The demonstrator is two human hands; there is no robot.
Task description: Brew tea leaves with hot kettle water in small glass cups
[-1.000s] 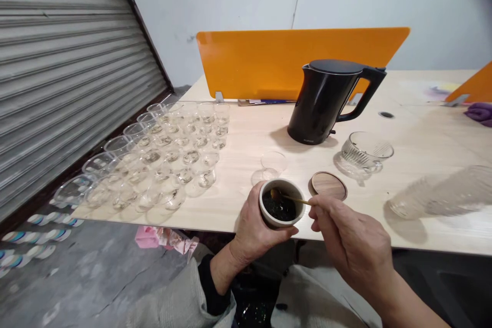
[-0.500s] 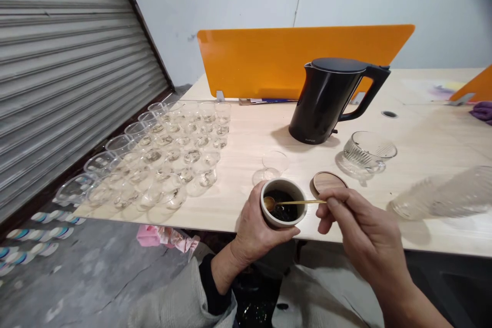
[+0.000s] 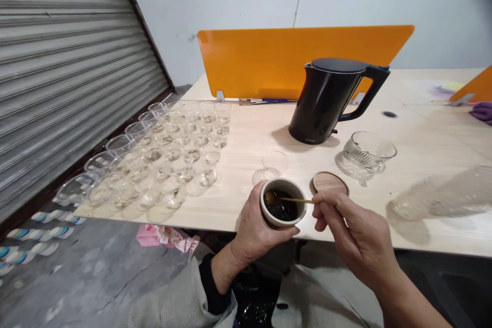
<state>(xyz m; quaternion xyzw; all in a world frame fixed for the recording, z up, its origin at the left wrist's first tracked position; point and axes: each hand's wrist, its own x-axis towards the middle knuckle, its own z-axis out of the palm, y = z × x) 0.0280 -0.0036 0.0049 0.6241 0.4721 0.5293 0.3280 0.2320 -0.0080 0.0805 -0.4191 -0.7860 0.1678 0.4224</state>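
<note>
My left hand [image 3: 255,223] is wrapped round a pale ceramic jar [image 3: 283,224] just over the table's front edge. Dark leaves that look like loose tea [image 3: 286,210] lie inside it. Pinched in my right hand [image 3: 351,230] is a thin gold-coloured spoon [image 3: 295,200], its bowl down among the leaves. A round wooden lid [image 3: 330,184] rests on the table beyond my right fingers. Behind the jar stands one clear plastic cup [image 3: 274,161], with nothing visible in it. Rows of clear cups [image 3: 169,187] at the left each hold a few dark leaves.
A black electric kettle [image 3: 326,102] stands before an orange divider [image 3: 253,61]. Right of it are a ribbed glass cup [image 3: 369,148] with a handle and a stack of clear plastic cups [image 3: 442,195] lying sideways. A pink bag [image 3: 165,238] sits below the table edge.
My right hand has shifted slightly left, pushing the spoon deeper into the jar, so that its bowl is now partly among the leaves. My left hand and the jar stay put.
</note>
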